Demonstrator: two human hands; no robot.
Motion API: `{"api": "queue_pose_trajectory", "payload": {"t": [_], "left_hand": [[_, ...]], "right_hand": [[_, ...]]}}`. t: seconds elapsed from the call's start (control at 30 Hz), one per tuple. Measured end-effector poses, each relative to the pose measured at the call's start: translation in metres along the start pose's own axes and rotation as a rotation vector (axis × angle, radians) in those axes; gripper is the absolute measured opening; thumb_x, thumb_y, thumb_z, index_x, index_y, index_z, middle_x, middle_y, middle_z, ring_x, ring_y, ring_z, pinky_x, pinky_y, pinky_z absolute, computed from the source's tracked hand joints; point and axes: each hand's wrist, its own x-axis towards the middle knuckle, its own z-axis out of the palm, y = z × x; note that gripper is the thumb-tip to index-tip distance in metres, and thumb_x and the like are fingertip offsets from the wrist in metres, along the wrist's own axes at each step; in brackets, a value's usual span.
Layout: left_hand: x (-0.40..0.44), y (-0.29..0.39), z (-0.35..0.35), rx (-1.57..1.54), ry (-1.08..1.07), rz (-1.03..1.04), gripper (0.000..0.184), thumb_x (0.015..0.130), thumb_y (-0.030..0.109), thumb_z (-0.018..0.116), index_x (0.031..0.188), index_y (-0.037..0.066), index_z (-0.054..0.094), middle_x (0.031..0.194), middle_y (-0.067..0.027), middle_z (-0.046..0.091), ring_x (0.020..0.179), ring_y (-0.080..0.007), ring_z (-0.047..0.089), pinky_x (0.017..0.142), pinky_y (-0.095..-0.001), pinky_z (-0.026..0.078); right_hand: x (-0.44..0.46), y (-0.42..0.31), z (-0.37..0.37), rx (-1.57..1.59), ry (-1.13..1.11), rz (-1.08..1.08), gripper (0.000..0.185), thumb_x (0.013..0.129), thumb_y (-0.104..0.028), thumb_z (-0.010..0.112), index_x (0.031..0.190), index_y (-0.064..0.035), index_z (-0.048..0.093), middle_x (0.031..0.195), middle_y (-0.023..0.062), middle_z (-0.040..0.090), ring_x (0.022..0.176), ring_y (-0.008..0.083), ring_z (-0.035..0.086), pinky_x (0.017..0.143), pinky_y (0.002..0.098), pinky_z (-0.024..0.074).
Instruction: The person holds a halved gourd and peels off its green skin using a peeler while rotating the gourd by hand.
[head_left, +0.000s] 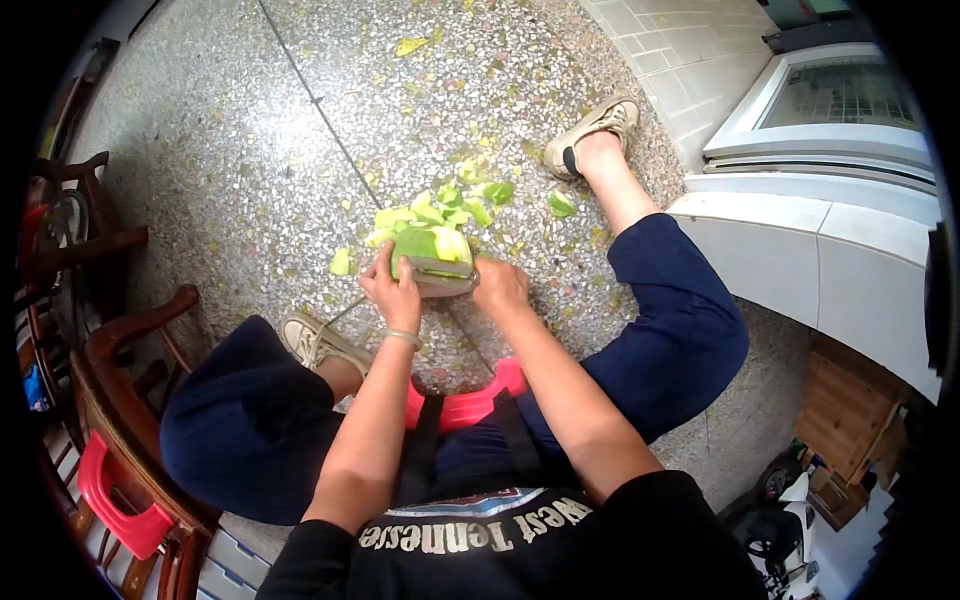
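Observation:
A large green-skinned fruit (412,241), pale yellow where its skin is cut away, is held out between my knees above the floor; its exact kind is unclear. My left hand (391,286) grips it from the left, thumb up against it. A broad grey knife blade (440,266) lies across the near side of the fruit. My right hand (500,286) is closed at the blade's right end, its fingers hiding the handle. Just beyond the fruit, several cut green peel pieces (440,205) are heaped on the speckled floor.
Single peel pieces (562,204) lie farther out, near my shoe (600,135). Beneath me is a pink stool (455,408). Wooden chairs (130,350) stand at left, one with a pink object (120,510). A tiled ledge (830,240) and white-framed window (820,110) bound the right.

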Motion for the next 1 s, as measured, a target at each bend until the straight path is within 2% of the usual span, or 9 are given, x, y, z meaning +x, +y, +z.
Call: {"api": "queue_pose_trajectory", "payload": {"t": [0.2,0.27,0.3,0.43,0.53,0.7,0.8,0.93,1.0], "left_hand": [[0.000,0.023,0.003,0.011,-0.046,0.091,0.043,0.080,0.019,0.059,0.121,0.014,0.052,0.107,-0.0194,0.038,0.100,-0.0331,0.039,0.090,-0.0423,0.033],[-0.006,0.030,0.005,0.090,-0.051,0.068,0.043,0.082,0.019,0.057,0.124,0.013,0.050,0.107,-0.0172,0.038,0.099,-0.0299,0.036,0.092,-0.0395,0.031],[-0.005,0.029,0.005,0.034,-0.072,0.043,0.045,0.080,0.021,0.058,0.124,0.013,0.049,0.107,-0.0202,0.037,0.103,-0.0346,0.037,0.091,-0.0454,0.031],[-0.006,0.024,0.002,0.042,-0.088,0.023,0.045,0.081,0.023,0.057,0.124,0.012,0.049,0.112,-0.0214,0.039,0.108,-0.0339,0.034,0.092,-0.0439,0.031],[-0.003,0.015,0.003,0.039,-0.070,0.039,0.043,0.083,0.024,0.057,0.123,0.010,0.050,0.109,-0.0181,0.044,0.102,-0.0296,0.036,0.093,-0.0391,0.031],[0.013,0.030,-0.009,0.074,-0.271,0.150,0.068,0.075,0.035,0.068,0.131,0.009,0.039,0.122,-0.0252,0.043,0.112,-0.0421,0.043,0.093,-0.0477,0.035],[0.015,0.034,-0.017,0.236,-0.352,0.337,0.075,0.073,0.040,0.068,0.134,0.012,0.035,0.128,-0.0249,0.038,0.117,-0.0419,0.040,0.095,-0.0460,0.035],[0.023,0.051,-0.031,0.319,-0.565,0.325,0.093,0.058,0.016,0.081,0.137,0.017,0.031,0.134,-0.0237,0.032,0.119,-0.0422,0.038,0.096,-0.0446,0.037],[0.025,0.038,-0.024,0.317,-0.523,0.349,0.091,0.058,0.010,0.079,0.136,0.018,0.032,0.133,-0.0227,0.033,0.119,-0.0414,0.039,0.096,-0.0441,0.038]], "right_hand": [[0.011,0.031,0.000,0.106,0.018,0.168,0.015,0.071,-0.008,0.054,0.084,-0.0093,0.062,0.086,0.0160,0.064,0.087,0.0333,0.061,0.079,0.0432,0.0449],[0.007,0.037,0.001,0.105,-0.060,0.224,0.021,0.072,-0.008,0.054,0.090,-0.0104,0.064,0.088,0.0166,0.064,0.088,0.0340,0.061,0.080,0.0426,0.0458],[0.007,0.039,0.002,0.109,-0.109,0.243,0.028,0.071,-0.010,0.054,0.097,-0.0115,0.065,0.091,0.0184,0.064,0.089,0.0345,0.060,0.081,0.0419,0.0465],[0.013,0.041,0.016,0.234,-0.329,0.206,0.036,0.072,-0.015,0.055,0.107,-0.0143,0.063,0.097,0.0188,0.063,0.093,0.0326,0.060,0.084,0.0390,0.0470],[0.009,0.038,0.011,0.307,-0.265,0.256,0.033,0.072,-0.017,0.056,0.105,-0.0136,0.064,0.096,0.0163,0.064,0.092,0.0321,0.061,0.081,0.0390,0.0481],[-0.007,0.006,-0.028,0.165,-0.123,0.216,0.023,0.073,-0.011,0.056,0.095,-0.0107,0.063,0.092,0.0140,0.065,0.089,0.0316,0.061,0.078,0.0406,0.0482],[-0.004,0.007,-0.021,0.085,-0.097,0.203,0.020,0.073,-0.005,0.055,0.091,-0.0106,0.063,0.087,0.0142,0.065,0.088,0.0324,0.062,0.076,0.0417,0.0478],[0.007,0.007,-0.008,0.084,-0.076,0.169,0.018,0.074,-0.006,0.055,0.090,-0.0104,0.063,0.087,0.0160,0.064,0.088,0.0334,0.062,0.074,0.0422,0.0486],[0.013,0.012,-0.005,0.092,-0.086,0.184,0.018,0.075,-0.007,0.055,0.090,-0.0101,0.063,0.088,0.0166,0.064,0.088,0.0336,0.062,0.075,0.0418,0.0487]]}}
